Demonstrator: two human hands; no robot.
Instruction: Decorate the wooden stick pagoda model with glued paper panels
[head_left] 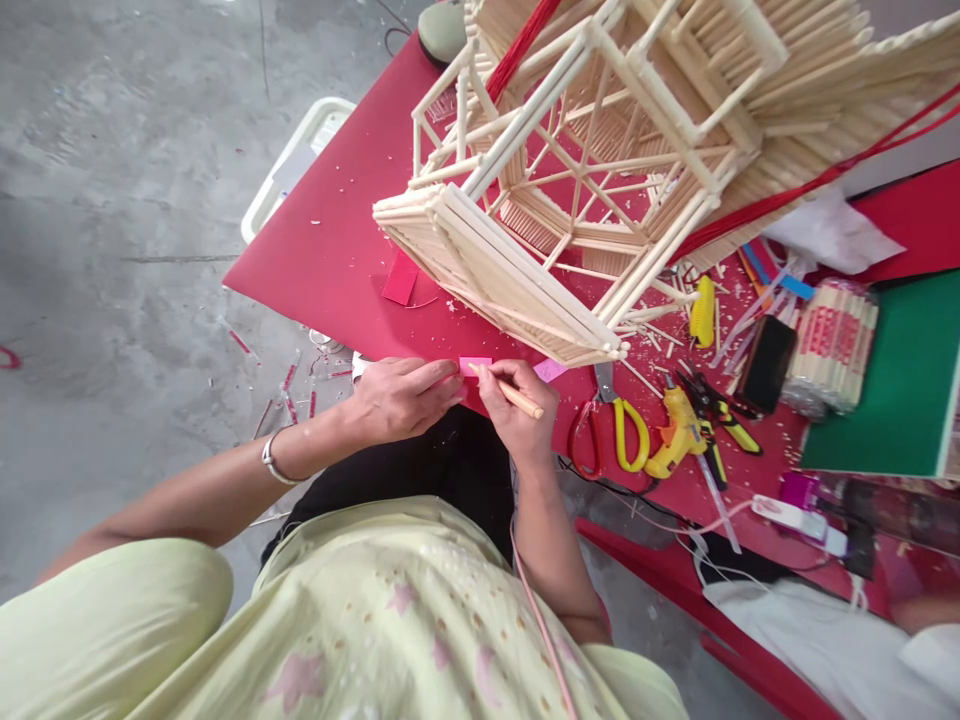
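At the near edge of the red table, my left hand has its fingers pressed together, their tips at the left end of a small pink paper slip. My right hand is closed around a short light-wood stick, held like a pen, its tip on or just over the slip. Whether that tip leaves a mark is too small to see. Another pink slip lies just beyond my right hand. Above both hands looms a large lantern-like frame of wooden sticks with red cords.
To the right lie scissors, a yellow glue gun, pliers, a dark phone and a pack of sticks. A red paper piece lies left of the frame. Another person's pale clothing shows at lower right.
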